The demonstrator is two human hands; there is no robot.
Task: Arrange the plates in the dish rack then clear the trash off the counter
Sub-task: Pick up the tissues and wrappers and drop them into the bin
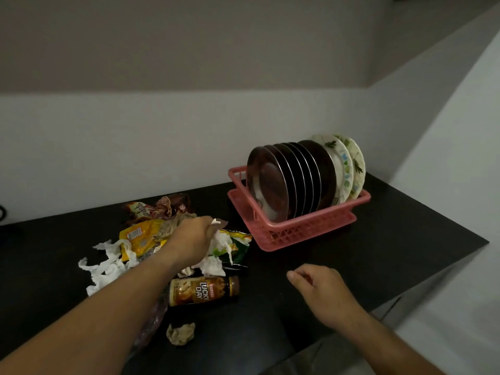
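Note:
A pink dish rack (300, 230) stands on the black counter (392, 239) and holds several dark steel plates (273, 182) on edge, with two white patterned plates (347, 163) behind them. Left of the rack lies a trash pile: a yellow wrapper (140, 238), a green wrapper (235, 242), a brown wrapper (157, 208), torn white tissue (104, 269). My left hand (193, 236) grips white tissue in the pile. A brown Lucky Day bottle (203, 290) lies on its side nearer me. My right hand (322, 290) hovers over the counter, fingers loosely curled, holding nothing.
A crumpled brownish paper ball (180, 333) lies near the counter's front edge. A clear plastic bag (154, 320) lies partly under my left forearm. A white wall runs behind the counter, and the counter ends at the right beyond the rack.

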